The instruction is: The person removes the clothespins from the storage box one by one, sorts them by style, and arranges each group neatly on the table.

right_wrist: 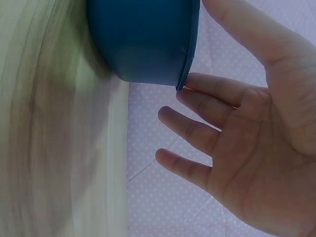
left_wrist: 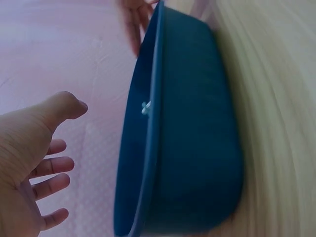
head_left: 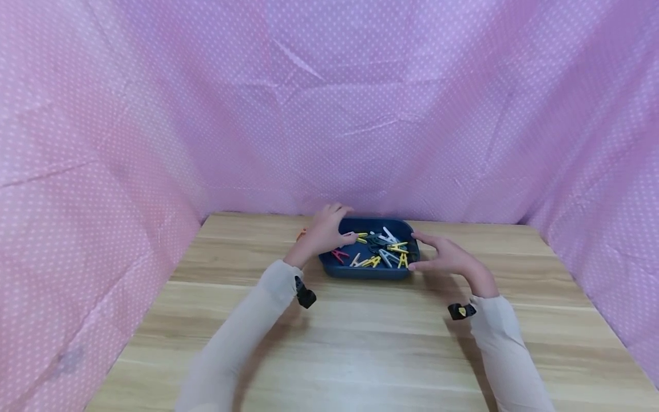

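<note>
A dark blue plastic basin stands toward the back of the table, with several clothespins in it: yellow clothespins, a red clothespin, a white clothespin and others. Over the basin's left end hovers my left hand, its fingers spread and loosely bent; the left wrist view shows nothing in this hand, apart from the rim. My right hand is at the right end, thumb and fingers spread. In the right wrist view, fingertips of this hand touch the basin's rim.
Something orange lies on the table left of the basin, mostly hidden behind my left hand. The wooden table extends toward me. Pink dotted cloth hangs behind it and on both sides.
</note>
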The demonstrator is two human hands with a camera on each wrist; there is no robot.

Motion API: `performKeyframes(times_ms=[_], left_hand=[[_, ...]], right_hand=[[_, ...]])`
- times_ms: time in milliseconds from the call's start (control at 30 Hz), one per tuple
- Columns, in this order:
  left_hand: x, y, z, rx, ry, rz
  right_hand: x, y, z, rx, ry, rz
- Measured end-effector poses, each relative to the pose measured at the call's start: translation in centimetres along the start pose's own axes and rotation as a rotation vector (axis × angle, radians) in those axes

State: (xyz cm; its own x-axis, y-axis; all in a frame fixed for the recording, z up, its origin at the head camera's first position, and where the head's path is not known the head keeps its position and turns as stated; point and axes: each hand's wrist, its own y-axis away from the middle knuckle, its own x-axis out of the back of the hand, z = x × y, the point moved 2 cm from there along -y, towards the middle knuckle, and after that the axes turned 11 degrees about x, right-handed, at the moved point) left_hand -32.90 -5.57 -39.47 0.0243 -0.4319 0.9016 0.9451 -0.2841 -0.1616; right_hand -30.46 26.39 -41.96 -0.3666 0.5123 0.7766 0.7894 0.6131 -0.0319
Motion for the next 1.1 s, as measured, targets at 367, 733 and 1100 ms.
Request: performKeyframes(times_ms=[367, 733, 1100], left_hand=[[-3.9, -1.9, 2.9, 0.011, 0.063, -0.08], [-5.6, -4.2, 3.3, 0.099, 0.171, -0.161], [-7.2, -5.2, 3.6, 0.119, 0.142, -0.205]], right_hand=[[0.1, -0.2, 0.0, -0.043, 0.002, -0.004], [0.2, -0.4, 0.1, -0.041, 0.006, -0.004], [0.1, -0.3, -0.2, -0.009, -0.006, -0.005]])
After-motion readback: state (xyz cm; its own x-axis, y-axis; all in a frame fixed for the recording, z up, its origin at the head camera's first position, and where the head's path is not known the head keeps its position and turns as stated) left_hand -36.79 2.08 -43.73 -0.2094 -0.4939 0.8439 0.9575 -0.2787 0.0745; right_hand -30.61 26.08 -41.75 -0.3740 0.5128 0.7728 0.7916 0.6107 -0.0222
